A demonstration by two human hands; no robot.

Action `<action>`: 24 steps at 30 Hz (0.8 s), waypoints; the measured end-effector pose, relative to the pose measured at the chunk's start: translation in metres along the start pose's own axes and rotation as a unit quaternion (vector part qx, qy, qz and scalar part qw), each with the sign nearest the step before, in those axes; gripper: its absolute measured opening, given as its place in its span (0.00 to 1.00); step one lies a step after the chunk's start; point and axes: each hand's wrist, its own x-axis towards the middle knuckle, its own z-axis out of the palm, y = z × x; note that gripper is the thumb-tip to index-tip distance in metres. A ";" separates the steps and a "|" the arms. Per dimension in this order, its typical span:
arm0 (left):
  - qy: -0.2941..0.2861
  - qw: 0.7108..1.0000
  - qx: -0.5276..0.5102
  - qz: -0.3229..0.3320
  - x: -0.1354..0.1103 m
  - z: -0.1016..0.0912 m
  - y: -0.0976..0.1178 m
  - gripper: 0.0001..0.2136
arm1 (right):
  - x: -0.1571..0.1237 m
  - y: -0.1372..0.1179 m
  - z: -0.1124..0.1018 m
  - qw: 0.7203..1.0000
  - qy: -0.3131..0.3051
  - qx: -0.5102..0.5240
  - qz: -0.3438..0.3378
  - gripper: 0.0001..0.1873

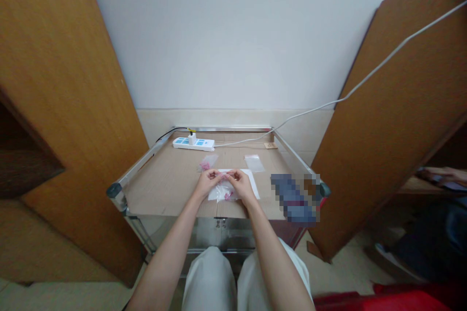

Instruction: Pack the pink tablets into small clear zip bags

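Note:
My left hand (207, 183) and my right hand (239, 184) meet over a white sheet (254, 191). Thumbs and fingers of both are pinched at the upper edge of a clear plastic bag (221, 191). Small pink pieces (228, 196) show at the bag's lower part; whether they lie inside or under it, I cannot tell. Just beyond my left hand lies another clear bag (211, 159) with pink pieces (205, 166) at its near end. A flat clear bag (254, 163) rests beyond my right hand.
A white power strip (193, 144) with a plug in it sits at the back of the cardboard-covered cart top (156, 189). Its white cable (314, 109) runs up to the right. Metal rails edge the cart. A blurred-out dark item (292, 199) lies at right. Wooden cabinets (62, 107) flank the cart.

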 end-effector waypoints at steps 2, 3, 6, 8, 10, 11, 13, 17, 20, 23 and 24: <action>-0.005 1.000 0.016 0.012 0.000 0.000 -0.001 0.14 | 0.000 0.000 0.001 1.000 0.004 -0.002 0.002 0.11; -0.008 1.000 0.023 0.017 0.000 -0.001 -0.001 0.14 | 0.000 0.000 0.002 1.000 0.005 0.000 0.003 0.11; -0.010 0.999 0.032 0.024 -0.001 0.000 -0.001 0.14 | 0.000 0.003 0.003 1.000 0.011 0.011 0.007 0.11; -0.005 0.999 0.029 0.024 -0.001 0.000 0.000 0.14 | 0.000 0.004 0.004 1.000 0.015 0.021 0.012 0.11; -0.001 1.000 0.017 0.020 -0.001 0.001 0.001 0.13 | 0.000 0.002 0.003 0.999 0.012 0.042 0.019 0.11; 0.000 1.000 0.012 0.017 -0.001 0.001 0.001 0.13 | 0.001 0.001 0.003 0.998 0.011 0.055 0.024 0.11; 0.003 1.000 0.013 0.017 -0.001 0.001 0.001 0.13 | 0.000 -0.003 0.001 0.996 0.014 0.078 0.031 0.12; 0.004 0.999 0.032 0.027 0.001 -0.002 0.000 0.13 | -0.001 -0.009 -0.002 0.991 0.021 0.121 0.059 0.17; 0.003 0.999 0.030 0.025 0.002 -0.003 0.000 0.12 | -0.002 -0.010 -0.003 0.984 0.010 0.156 0.082 0.19; 0.014 1.000 0.019 0.010 0.002 -0.004 0.001 0.12 | -0.003 -0.010 -0.003 0.980 0.002 0.172 0.095 0.19; 0.018 1.000 0.015 0.005 0.002 -0.004 0.001 0.11 | -0.003 -0.011 -0.003 0.980 -0.001 0.173 0.100 0.19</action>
